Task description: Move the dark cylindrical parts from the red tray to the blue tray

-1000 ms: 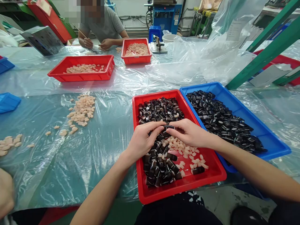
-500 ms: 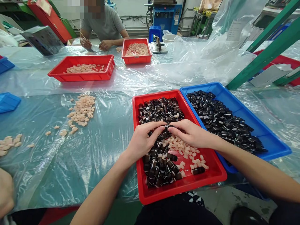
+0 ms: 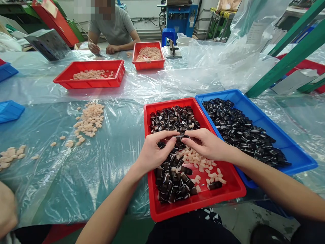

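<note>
Between the fingertips of my left hand (image 3: 158,147) and my right hand (image 3: 203,144) is a small glossy black piece (image 3: 180,136), held level from both ends. Both hands are closed in a pinch above a red tray (image 3: 161,214). Black pieces (image 3: 175,183) of the same kind, some with pale ends, fill the tray's left and far parts. Small pale oval pieces (image 3: 196,158) lie loose in its middle and right. A blue tray (image 3: 286,144) touching it on the right holds a heap of similar black pieces (image 3: 236,132).
Pale ovals (image 3: 88,118) are scattered on the plastic-covered table (image 3: 122,135) to the left. Two red bins (image 3: 92,84) (image 3: 149,65) of them stand farther back, near a seated person (image 3: 114,28). A green post (image 3: 284,61) slants at the right, beside plastic sheeting (image 3: 215,71).
My left thumb has drawn slightly back from the black piece's end, leaving more of the piece in sight. The hands otherwise stay in place; the view has shifted slightly.
</note>
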{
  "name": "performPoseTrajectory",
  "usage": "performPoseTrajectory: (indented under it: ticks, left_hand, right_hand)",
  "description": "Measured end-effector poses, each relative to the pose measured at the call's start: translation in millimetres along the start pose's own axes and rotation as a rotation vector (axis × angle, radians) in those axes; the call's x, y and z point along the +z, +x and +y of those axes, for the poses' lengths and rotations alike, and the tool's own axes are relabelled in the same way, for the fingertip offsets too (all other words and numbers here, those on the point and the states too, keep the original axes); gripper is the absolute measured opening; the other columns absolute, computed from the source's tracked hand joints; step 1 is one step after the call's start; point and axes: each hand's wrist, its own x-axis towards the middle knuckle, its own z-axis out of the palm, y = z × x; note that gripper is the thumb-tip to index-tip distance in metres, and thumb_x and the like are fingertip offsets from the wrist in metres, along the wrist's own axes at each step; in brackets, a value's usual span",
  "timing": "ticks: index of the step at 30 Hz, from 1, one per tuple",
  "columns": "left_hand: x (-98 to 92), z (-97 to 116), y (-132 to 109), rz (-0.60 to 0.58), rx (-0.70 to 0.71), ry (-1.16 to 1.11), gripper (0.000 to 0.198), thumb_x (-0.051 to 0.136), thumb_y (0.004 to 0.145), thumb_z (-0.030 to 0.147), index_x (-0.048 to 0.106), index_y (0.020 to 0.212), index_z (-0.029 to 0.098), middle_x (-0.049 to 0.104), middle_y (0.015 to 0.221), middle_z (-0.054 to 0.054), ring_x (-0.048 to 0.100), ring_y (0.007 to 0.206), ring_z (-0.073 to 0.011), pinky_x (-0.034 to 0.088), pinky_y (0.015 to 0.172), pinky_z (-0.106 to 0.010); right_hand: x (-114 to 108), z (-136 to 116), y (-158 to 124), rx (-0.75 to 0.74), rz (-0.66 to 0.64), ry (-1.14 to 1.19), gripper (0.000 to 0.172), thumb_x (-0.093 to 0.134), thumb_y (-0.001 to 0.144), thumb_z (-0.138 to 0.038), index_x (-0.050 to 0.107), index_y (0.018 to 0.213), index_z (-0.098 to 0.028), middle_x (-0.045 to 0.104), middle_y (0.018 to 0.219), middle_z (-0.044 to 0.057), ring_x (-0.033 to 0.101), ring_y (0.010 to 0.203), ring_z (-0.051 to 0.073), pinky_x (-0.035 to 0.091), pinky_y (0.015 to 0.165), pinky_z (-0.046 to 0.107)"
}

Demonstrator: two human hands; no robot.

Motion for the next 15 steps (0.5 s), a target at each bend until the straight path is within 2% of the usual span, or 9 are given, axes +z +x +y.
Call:
performPoseTrajectory:
  ticks: [6,15]
  left_hand:
    - [0.1,0.6,0.0,0.004,0.028,0.010,0.020,0.058,0.088,0.018,0.074,0.100,0.018,0.076,0.092,-0.003,0.069,0.078,-0.0140,0.057,0.072,-0.024]
    - [0.4,-2.1,0.6,0.024,-0.012,0.002,0.019,0.058,0.088,0.019,0.074,0.099,0.019,0.076,0.091,-0.003,0.069,0.077,-0.0141,0.056,0.072,-0.025]
  right_hand:
    - [-1.3,-2.7,0.2,-0.001,0.010,-0.017,0.039,0.044,0.099,-0.042,0.042,0.068,-0.019,0.039,0.055,-0.005,0.033,0.049,0.009,0.022,0.051,0.026]
    - [-0.2,-0.4,0.7,-0.020,0.026,-0.028,0.037,0.044,0.099,-0.040,0.042,0.068,-0.019,0.040,0.056,-0.005,0.034,0.050,0.009,0.024,0.052,0.026]
